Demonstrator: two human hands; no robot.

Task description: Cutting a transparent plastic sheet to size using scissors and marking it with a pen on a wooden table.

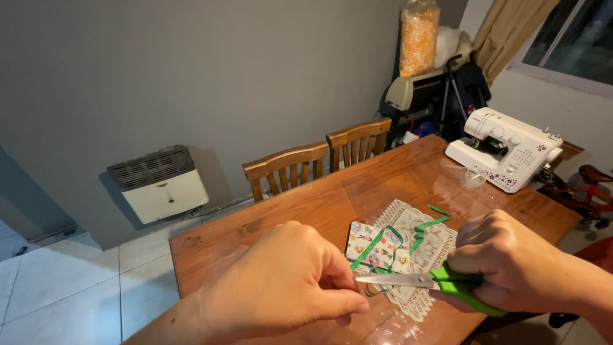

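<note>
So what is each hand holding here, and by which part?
The right hand holds scissors by their green handles, blades pointing left. The left hand pinches something at the blade tips, probably the green ribbon, but its fingers hide the grip.

The left hand [290, 281] hides whatever its pinched fingertips hold, and the tip of the scissors [424, 281] vanishes behind them; the scissors' green loops are buried in the right hand [511, 262]. The lace doily [421, 246] is partly covered by both hands; both forearms run off the bottom edge.

Home dining room: sewing machine [507, 150], chairs [319, 160]
</note>
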